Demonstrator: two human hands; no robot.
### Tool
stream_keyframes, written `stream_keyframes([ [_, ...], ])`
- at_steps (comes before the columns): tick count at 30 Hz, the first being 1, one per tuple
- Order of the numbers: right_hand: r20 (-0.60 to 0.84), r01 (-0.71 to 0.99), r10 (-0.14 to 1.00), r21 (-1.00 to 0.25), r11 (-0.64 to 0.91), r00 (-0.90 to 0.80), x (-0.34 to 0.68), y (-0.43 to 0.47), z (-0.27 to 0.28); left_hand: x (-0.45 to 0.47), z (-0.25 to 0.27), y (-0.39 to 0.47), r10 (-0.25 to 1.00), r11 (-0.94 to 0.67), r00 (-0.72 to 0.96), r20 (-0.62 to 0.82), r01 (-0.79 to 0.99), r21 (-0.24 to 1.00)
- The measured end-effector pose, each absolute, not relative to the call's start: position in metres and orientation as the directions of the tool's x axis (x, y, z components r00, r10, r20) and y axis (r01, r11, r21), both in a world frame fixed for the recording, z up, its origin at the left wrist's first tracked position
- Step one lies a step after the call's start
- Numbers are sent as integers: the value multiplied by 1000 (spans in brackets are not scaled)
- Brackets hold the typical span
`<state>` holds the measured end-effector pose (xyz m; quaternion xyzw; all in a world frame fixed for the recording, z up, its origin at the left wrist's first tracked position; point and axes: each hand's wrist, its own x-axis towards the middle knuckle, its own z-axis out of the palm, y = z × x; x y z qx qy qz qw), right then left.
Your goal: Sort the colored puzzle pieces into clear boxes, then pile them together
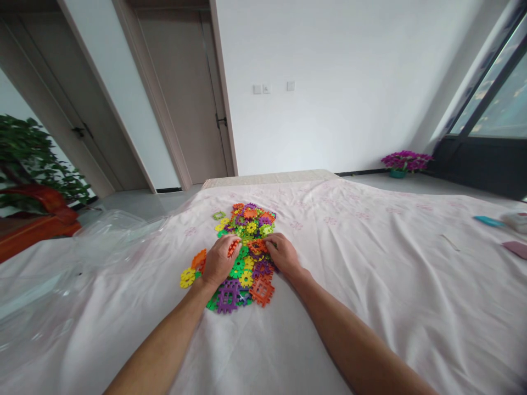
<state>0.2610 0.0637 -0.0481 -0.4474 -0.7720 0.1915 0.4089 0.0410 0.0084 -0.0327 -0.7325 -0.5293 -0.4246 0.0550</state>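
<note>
A pile of plastic interlocking pieces in orange, purple, green and yellow lies on a pale bedsheet point(349, 263). My left hand point(222, 258) is closed over the pile's left side, with an orange interlocking piece point(233, 248) between thumb and fingers. At the right side, the fingertips of my right hand point(283, 252) pinch another orange interlocking piece point(257, 246). Nearer to me lie a purple square piece point(228, 296) and an orange square piece point(262, 289). A yellow round notched piece point(188, 277) rests left of my left hand.
Clear plastic packaging point(111, 233) lies at the left beside a reddish wooden chair point(41, 211). A blue object point(489, 221) and a pink one point(515, 248) are on the sheet's far right. Purple flowers point(407, 161) stand on the floor by the wall.
</note>
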Motion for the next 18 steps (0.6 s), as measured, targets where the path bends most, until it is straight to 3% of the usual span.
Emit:
stream_keyframes([
  [18,443,551,859,-663,506,-256,261,65,-49,42,-33,10,711,-413,67,700,846,338],
])
